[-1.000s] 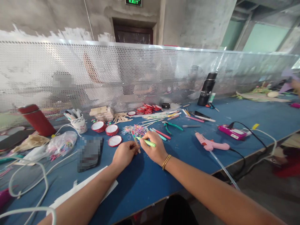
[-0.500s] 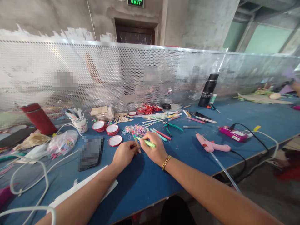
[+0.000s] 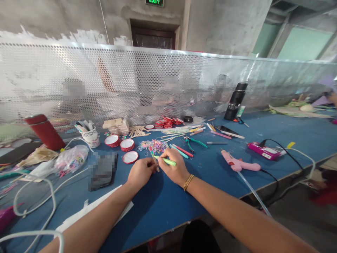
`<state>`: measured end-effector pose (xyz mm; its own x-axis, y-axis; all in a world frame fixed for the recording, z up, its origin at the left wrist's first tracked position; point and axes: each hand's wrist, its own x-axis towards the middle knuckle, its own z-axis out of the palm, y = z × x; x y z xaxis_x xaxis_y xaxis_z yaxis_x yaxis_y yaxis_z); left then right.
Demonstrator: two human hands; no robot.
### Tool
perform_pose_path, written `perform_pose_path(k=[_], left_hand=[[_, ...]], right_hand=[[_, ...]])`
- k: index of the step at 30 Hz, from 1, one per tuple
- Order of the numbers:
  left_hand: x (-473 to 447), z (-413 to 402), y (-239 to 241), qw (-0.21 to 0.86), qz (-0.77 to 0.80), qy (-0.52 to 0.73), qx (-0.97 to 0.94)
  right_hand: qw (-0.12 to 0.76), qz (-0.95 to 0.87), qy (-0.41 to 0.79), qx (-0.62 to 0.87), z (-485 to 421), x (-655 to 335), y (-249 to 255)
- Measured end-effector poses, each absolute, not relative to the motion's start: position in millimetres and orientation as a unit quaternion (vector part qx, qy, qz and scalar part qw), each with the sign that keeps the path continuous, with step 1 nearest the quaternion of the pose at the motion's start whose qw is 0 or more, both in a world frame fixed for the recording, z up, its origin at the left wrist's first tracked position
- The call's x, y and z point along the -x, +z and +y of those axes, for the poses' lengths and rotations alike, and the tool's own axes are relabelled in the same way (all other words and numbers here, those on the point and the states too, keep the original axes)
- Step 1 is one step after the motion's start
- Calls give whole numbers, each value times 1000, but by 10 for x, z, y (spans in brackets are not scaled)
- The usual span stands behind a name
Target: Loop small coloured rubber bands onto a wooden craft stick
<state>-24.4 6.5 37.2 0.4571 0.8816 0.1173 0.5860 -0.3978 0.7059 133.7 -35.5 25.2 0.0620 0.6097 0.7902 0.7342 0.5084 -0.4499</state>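
Observation:
In my left hand I pinch the lower part of a flat wooden craft stick, whose far end is coloured red with green below it. My right hand, with a gold bracelet at the wrist, is closed around a light green marker. The marker's tip meets the stick near the green part, though the exact contact is too small to tell. Just beyond the stick lies a pile of small colourful rubber bands. A red marker and a teal marker rest beyond my right hand.
Red-rimmed round lids and a dark phone lie to the left. Teal-handled pliers, a pink glue gun and a black bottle are to the right. A perforated metal screen borders the blue table.
The view has shifted slightly. Both hands keep their grips on the stick and the marker, with hardly any movement.

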Motion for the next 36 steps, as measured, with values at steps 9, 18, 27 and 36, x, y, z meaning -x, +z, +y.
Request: perform_pose_path(k=[9, 18, 27, 36], left_hand=[[249, 67, 373, 311, 459, 249, -794], [240, 70, 325, 307, 457, 254, -795], [229, 78, 323, 323, 452, 259, -790], [234, 88, 311, 330, 437, 269, -792]], right_hand=[[540, -682, -61, 489, -350, -1338, 262], [547, -680, -35, 487, -391, -1354, 301], [573, -671, -23, 469, -385, -1372, 329], [581, -644, 13, 497, -371, -1381, 301]])
